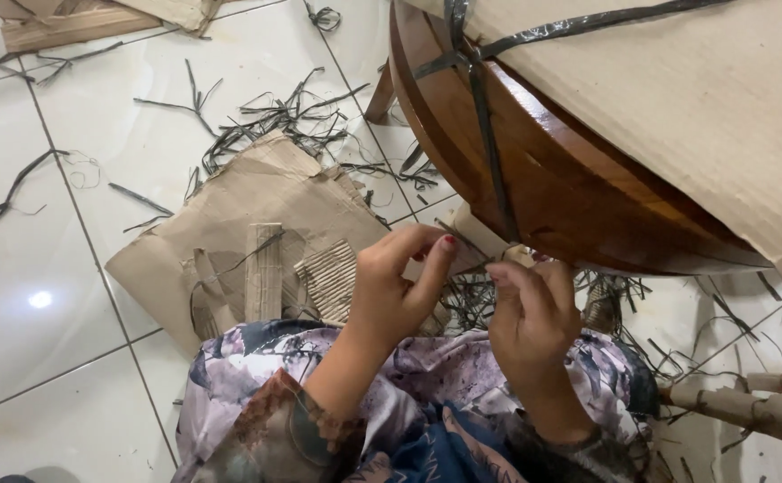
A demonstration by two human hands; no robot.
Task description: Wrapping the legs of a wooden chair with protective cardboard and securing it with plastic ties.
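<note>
Here, the dark strap (497, 170) runs lengthwise down the wooden rim (552, 210), ending just above the right hand (534, 313); both hands' fingers (431, 259) are seen pinched, their hold unclear.

Your left hand (397, 286) and right hand (531, 313) meet just below the rim of a round wooden table (534, 179), fingers pinched near a dark plastic strap (489, 143) that runs down its edge. Brown paper wrapping (677, 89) covers the tabletop. A torn cardboard sheet (266, 224) lies on the white tiled floor (42, 295) beside your patterned lap, among scattered dark strap scraps (275, 112).
</note>
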